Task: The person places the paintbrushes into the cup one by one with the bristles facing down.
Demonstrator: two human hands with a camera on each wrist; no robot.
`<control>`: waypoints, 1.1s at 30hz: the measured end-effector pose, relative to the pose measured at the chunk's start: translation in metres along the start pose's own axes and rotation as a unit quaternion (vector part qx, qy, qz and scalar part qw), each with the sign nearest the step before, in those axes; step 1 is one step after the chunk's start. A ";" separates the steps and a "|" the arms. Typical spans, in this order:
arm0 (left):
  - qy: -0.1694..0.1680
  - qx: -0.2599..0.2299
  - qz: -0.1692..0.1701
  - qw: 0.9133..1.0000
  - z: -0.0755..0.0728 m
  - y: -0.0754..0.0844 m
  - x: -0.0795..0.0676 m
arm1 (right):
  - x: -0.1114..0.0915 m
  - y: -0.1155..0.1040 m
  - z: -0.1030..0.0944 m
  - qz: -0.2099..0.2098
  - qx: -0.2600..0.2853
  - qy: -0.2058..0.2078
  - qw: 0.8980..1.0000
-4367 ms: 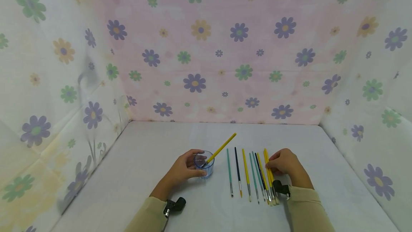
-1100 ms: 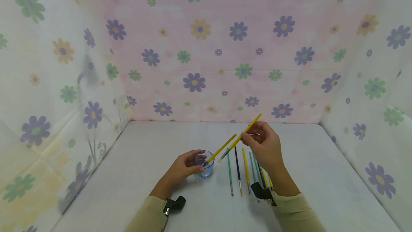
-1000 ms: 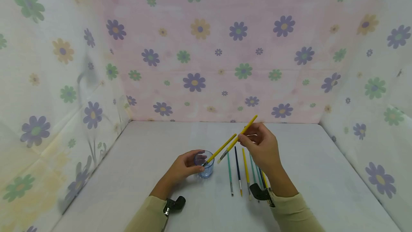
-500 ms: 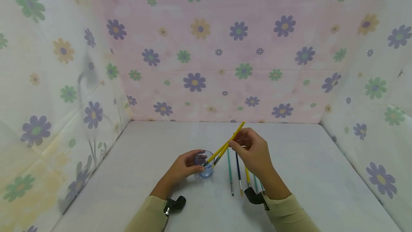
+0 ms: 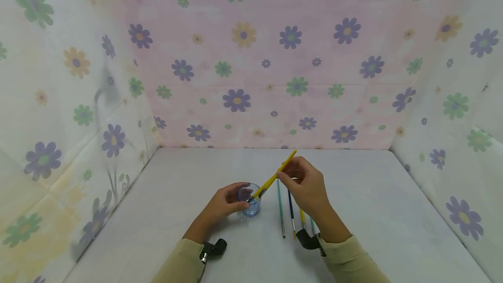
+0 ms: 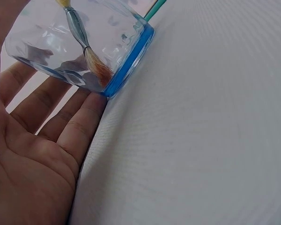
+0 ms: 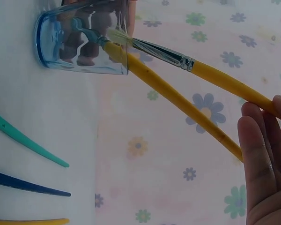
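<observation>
While the right hand point(image 5: 304, 184) pinches a slim, yellow-handled paintbrush point(image 7: 229, 84) with a silver metal ferrule and pale bristles between thumb and fingers, the left hand point(image 5: 223, 205) curls round a clear, blue-tinted tumbler point(image 5: 251, 209) that stands upright on the white table point(image 5: 188, 167). The pinched brush slants down leftward, its bristles at the tumbler's rim; whether they are inside it is hard to tell. It should handle as light and stiff along its length, soft only at the bristles, and its smooth finish may be a little slippery; a hold on the handle, clear of the bristles, looks sound. The tumbler, glass or hard plastic, would be smooth and perhaps fragile, best steadied round its sides. Inside it leans 1 yellow paintbrush with reddish-brown bristles point(image 7: 173, 98), tip down near the base, handle jutting out over the rim; no liquid can be made out. Just to the right lie a teal-handled brush point(image 5: 280, 208), a navy-handled brush point(image 5: 291, 208) and a yellow-handled brush point(image 5: 302, 215), side by side and apart, with 1 more teal brush point(image 5: 312, 223) partly hidden by the right arm. Behind the table hangs a pink, flower-printed cloth point(image 5: 267, 104).
</observation>
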State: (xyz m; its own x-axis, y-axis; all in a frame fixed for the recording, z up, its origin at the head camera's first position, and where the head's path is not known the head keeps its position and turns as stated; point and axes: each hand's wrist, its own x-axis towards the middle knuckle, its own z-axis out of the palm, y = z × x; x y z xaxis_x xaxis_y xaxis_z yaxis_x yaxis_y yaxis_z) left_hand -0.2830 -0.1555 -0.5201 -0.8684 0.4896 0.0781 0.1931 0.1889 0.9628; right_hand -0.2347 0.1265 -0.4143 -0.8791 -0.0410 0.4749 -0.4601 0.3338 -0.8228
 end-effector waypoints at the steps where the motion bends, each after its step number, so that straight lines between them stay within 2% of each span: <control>1: 0.001 0.001 0.003 1.000 0.000 0.000 0.000 | 0.000 0.000 0.001 -0.001 -0.001 0.000 1.000; 7: 0.001 0.011 0.003 1.000 0.000 0.003 0.002 | 0.000 -0.002 0.001 -0.027 -0.007 0.013 1.000; 11: -0.005 0.002 0.000 1.000 0.000 0.004 0.003 | 0.000 -0.005 -0.001 -0.043 0.010 0.029 0.999; 15: -0.003 0.006 -0.005 1.000 0.000 0.005 0.002 | 0.000 -0.005 -0.001 -0.043 0.021 0.035 0.998; 19: 0.003 0.014 -0.010 1.000 0.000 0.004 0.000 | 0.000 -0.002 0.002 -0.038 0.018 0.026 0.999; 26: 0.005 0.015 -0.005 1.000 0.000 -0.001 -0.001 | -0.003 0.004 0.012 -0.017 0.005 -0.009 1.000; 33: 0.005 0.019 0.003 1.000 -0.001 -0.001 -0.001 | -0.004 0.007 0.020 0.004 -0.004 -0.025 1.000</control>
State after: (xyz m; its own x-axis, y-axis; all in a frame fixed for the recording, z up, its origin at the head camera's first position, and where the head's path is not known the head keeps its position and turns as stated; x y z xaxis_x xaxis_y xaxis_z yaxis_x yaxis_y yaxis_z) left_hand -0.2822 -0.1571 -0.5207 -0.8720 0.4817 0.0869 0.2153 0.2181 0.9519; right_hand -0.2367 0.1105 -0.4286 -0.8879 -0.0848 0.4522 -0.4521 0.3425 -0.8236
